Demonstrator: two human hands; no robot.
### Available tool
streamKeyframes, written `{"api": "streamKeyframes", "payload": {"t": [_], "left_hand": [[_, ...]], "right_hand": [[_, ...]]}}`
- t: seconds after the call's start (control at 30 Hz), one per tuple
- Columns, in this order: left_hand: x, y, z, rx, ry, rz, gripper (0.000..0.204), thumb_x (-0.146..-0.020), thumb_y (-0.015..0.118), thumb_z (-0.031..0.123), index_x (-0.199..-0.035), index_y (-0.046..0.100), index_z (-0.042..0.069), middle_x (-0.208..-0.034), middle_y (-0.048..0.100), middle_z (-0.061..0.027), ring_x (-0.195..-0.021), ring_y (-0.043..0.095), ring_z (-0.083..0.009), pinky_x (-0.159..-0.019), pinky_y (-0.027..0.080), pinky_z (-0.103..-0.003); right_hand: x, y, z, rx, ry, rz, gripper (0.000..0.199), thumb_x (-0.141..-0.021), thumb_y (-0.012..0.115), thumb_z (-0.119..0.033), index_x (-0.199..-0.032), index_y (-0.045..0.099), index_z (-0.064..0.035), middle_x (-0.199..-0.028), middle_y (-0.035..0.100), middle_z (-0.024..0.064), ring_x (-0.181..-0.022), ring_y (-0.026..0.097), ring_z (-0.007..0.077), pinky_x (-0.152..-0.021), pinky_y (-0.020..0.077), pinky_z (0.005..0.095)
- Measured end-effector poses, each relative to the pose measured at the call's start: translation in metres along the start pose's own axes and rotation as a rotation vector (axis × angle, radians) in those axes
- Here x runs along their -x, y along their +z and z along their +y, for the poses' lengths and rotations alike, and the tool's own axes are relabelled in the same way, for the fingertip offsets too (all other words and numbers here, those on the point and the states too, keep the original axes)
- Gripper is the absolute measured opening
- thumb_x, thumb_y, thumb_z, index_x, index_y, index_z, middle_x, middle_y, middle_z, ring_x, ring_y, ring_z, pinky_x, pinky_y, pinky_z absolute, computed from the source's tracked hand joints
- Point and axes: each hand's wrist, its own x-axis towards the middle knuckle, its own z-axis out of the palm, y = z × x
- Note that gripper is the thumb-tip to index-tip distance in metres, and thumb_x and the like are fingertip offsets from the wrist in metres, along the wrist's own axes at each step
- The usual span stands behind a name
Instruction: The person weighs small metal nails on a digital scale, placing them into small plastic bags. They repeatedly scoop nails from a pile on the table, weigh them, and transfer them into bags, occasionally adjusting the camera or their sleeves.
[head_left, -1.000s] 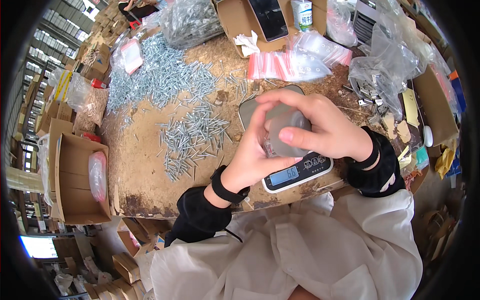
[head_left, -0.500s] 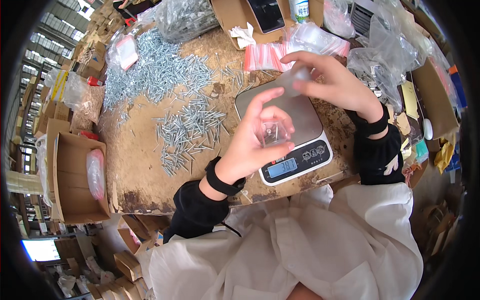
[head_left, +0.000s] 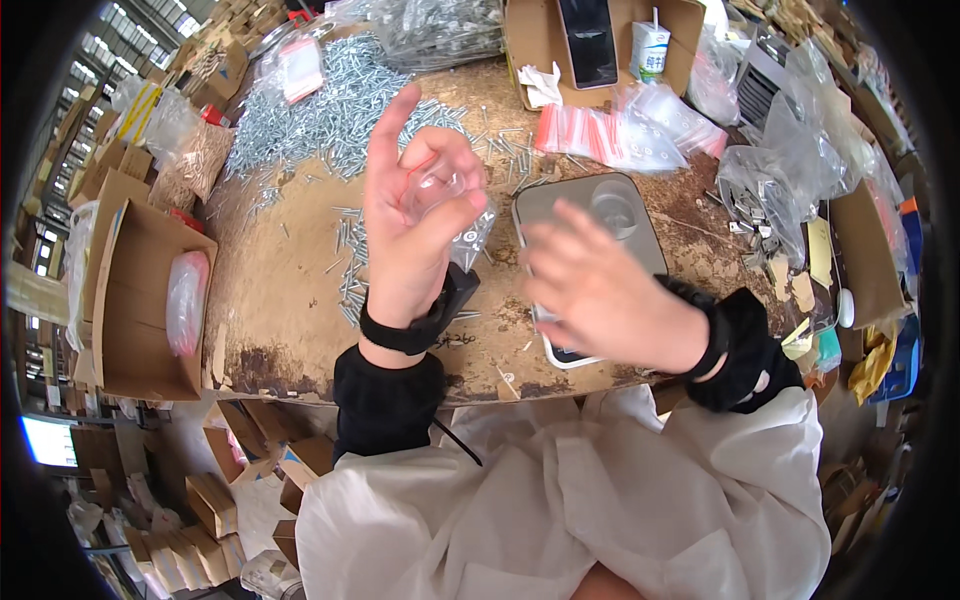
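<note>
My left hand [head_left: 415,215] pinches a small clear zip bag [head_left: 428,190] with a red seal line between thumb and fingers; its index finger points up. Small metal parts show in the bag's lower corner, too small to name. The hand is raised over the table, in front of loose silver screws [head_left: 352,255]. My right hand [head_left: 600,285], blurred by motion, is above the near part of a kitchen scale [head_left: 565,195], with thumb and fingers apart and nothing visible between them. A clear round cup [head_left: 615,208] stands on the far end of the scale's plate. The right hand hides most of the display.
A large screw pile [head_left: 310,125] covers the back left of the worn wooden table [head_left: 270,310]. Flat zip bags [head_left: 625,135] lie behind the scale. A cardboard box [head_left: 690,40] holds a phone [head_left: 588,45] and a drink carton [head_left: 650,50]. Another box [head_left: 150,300] stands left.
My left hand has moved left, away from the scale, with the bag. The right hand has come down nearer me, and the cup now stands on the scale. The view has shifted slightly.
</note>
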Motion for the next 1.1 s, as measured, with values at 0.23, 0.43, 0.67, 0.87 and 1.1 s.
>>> {"api": "streamKeyframes", "payload": {"t": [0.23,0.43,0.67,0.87,1.1], "left_hand": [[0.0,-0.002,-0.004,0.064,-0.018,-0.028,0.088,-0.074,0.06,-0.016,-0.154,0.029,0.004,-0.098,0.055,-0.0044,-0.087,0.054,-0.0151,-0.083,0.047,-0.031],[0.0,0.0,-0.002,0.08,-0.028,-0.011,0.087,-0.076,0.061,-0.015,-0.154,0.03,0.005,-0.097,0.055,-0.0039,-0.086,0.054,-0.0135,-0.081,0.047,-0.03],[-0.001,0.0,-0.006,0.107,-0.036,-0.018,0.087,-0.076,0.062,-0.014,-0.153,0.03,0.006,-0.096,0.055,-0.0027,-0.086,0.055,-0.0126,-0.079,0.046,-0.028],[-0.001,0.003,-0.004,0.086,-0.069,-0.024,0.088,-0.075,0.062,-0.014,-0.153,0.03,0.006,-0.095,0.055,-0.0027,-0.087,0.055,-0.0128,-0.078,0.046,-0.027],[0.005,0.007,-0.01,0.089,-0.07,-0.071,0.088,-0.074,0.059,-0.015,-0.153,0.029,0.008,-0.097,0.054,-0.0044,-0.09,0.054,-0.0136,-0.077,0.048,-0.027]], "right_hand": [[0.002,0.031,-0.036,0.11,-0.005,-0.207,0.014,-0.075,0.063,-0.013,-0.086,0.069,-0.007,-0.088,0.061,0.0053,-0.101,0.057,0.0241,-0.115,0.0317,0.0528],[0.003,0.026,-0.038,0.026,0.016,-0.232,0.024,-0.076,0.061,-0.013,-0.099,0.065,-0.0055,-0.091,0.058,0.0066,-0.102,0.057,0.0252,-0.11,0.0363,0.0526],[0.012,0.028,-0.042,-0.025,-0.063,-0.218,0.022,-0.075,0.062,-0.012,-0.096,0.066,-0.0073,-0.09,0.061,0.0057,-0.095,0.06,0.0242,-0.104,0.0409,0.0465],[0.008,0.028,-0.034,-0.158,-0.165,-0.209,0.011,-0.073,0.062,-0.013,-0.082,0.063,-0.0073,-0.083,0.059,0.005,-0.087,0.06,0.0222,-0.086,0.0469,0.0362],[0.001,-0.001,-0.013,-0.256,-0.121,-0.114,0.014,-0.068,0.066,-0.014,-0.077,0.06,-0.0058,-0.082,0.057,0.0052,-0.084,0.06,0.0221,-0.074,0.0494,0.0335]]}}
